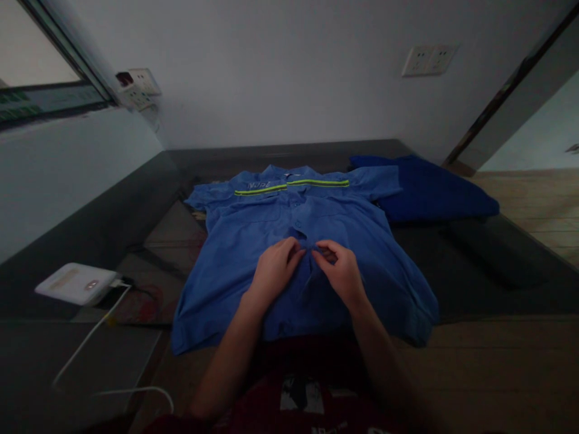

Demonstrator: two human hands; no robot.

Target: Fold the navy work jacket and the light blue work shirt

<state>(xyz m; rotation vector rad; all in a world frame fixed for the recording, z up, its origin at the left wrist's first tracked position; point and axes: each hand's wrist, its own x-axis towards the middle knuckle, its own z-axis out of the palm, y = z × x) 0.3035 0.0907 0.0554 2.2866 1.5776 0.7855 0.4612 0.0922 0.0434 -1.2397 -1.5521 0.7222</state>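
A blue short-sleeved shirt (244, 253) with a yellow-green stripe across the chest lies face up, its collar away from me and its hem hanging toward my body. Over the middle of its button front, my left hand (280, 259) pinches the left edge of the placket. Just across the opening, my right hand (338, 265) pinches the other edge, fingertips close to the left ones. Buttons show on the placket above my hands. Whatever button sits between my fingertips is too small to make out.
Under the shirt is a dark table (479, 259). A folded darker blue cloth (443, 187) lies at the back right. To the left, a white power bank (79, 283) has a white cable (88, 337) plugged in. Sockets (427, 60) are on the wall behind.
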